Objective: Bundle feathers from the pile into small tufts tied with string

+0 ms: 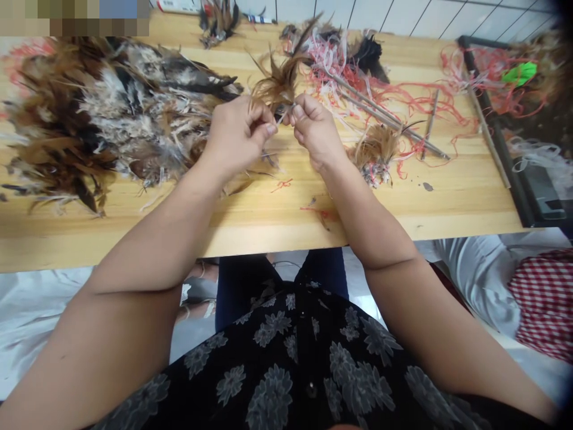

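Observation:
Above the wooden table, my two hands are close together at a bunch of brown feathers (280,80). My right hand (316,128) is closed, thumb and fingers pinching the bunch at its lower end, with the tips fanning up and away. My left hand (242,134) is also closed in a pinch, on what looks like a thin pale strand (280,119) running to the base of the bunch. Fingers partly hide where the strand meets the quills. A smaller feather bunch (378,146) lies on the table right of my right wrist.
A large heap of brown, black and grey feathers (147,113) covers the table's left side. Pink and white strings (329,57) lie tangled at the back right, near thin sticks (389,119). A black-framed tray (505,149) holds strings and a bright green item (519,74).

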A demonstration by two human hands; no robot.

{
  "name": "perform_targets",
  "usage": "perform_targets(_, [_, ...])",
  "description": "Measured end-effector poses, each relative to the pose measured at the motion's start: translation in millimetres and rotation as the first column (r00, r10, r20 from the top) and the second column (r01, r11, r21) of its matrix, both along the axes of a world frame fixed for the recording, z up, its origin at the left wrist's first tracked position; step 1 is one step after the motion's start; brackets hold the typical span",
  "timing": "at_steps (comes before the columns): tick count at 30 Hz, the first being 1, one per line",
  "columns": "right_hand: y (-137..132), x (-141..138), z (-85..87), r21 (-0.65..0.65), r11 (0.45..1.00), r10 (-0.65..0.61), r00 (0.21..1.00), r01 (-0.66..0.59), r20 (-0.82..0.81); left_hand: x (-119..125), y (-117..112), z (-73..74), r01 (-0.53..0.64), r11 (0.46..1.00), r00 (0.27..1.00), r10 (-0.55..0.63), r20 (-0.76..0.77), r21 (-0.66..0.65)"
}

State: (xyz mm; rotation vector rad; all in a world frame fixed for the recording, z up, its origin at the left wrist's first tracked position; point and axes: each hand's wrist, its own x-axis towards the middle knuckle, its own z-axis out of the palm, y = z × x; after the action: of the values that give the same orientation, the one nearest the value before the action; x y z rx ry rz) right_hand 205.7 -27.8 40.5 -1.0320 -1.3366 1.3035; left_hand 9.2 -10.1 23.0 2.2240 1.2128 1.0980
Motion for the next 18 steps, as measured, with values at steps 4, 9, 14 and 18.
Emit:
perform_targets(4, [2.5, 1.9, -1.0, 0.127, 0.986, -0.149, 0.903, 0.106, 0.402, 16.7, -19.0, 5.5, -0.009, 1.0, 0.996, 0.011, -0.091, 0.029])
perform_targets(9, [-6.7, -2.3, 9.8, 0.237, 0.97, -0.239, 0.443, 0.062, 0.864, 29.8, -29.6, 19.2, -0.037, 0.995, 0.954, 0.064, -0.293, 0.098])
perform_targets(14, [-15.1, -7.8, 20.6, 0.188, 0.966, -0.127, 0.301, -0.18, 0.945, 12.2, -12.3, 34.6, -0.046, 0.996, 0.917, 0.073, -0.392, 0.078])
perform_targets(18, [-17.2, -3.6, 25.3, 0.087, 0.921, 0.142, 0.535, -0.38, 0.833, -23.1, 1.1, 37.1, 0.077, 0.996, 0.972, -0.083, -0.222, -0.036])
